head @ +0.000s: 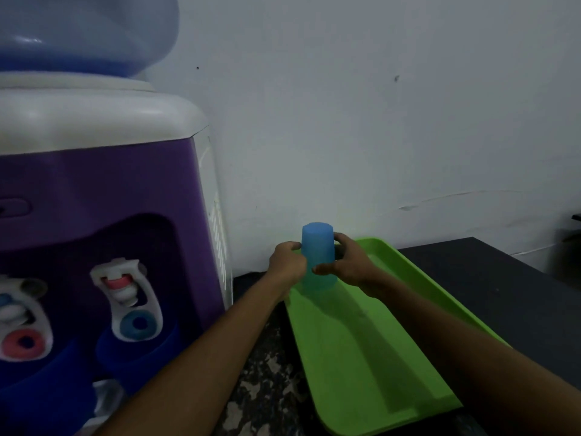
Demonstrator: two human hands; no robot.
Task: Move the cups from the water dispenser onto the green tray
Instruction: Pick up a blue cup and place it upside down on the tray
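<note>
A light blue cup (317,247) stands upside down at the far left corner of the green tray (361,357). My left hand (287,265) grips its left side and my right hand (349,267) wraps its right side and front. Both hands hold the cup together. On the left stands the purple and white water dispenser (103,190). Two dark blue cups (138,350) (47,388) sit under its taps, partly in shadow.
A blue water bottle (85,33) tops the dispenser. The white wall (377,121) rises right behind the tray. A dark table surface (503,278) runs to the right of the tray, and a speckled counter (267,372) lies between dispenser and tray.
</note>
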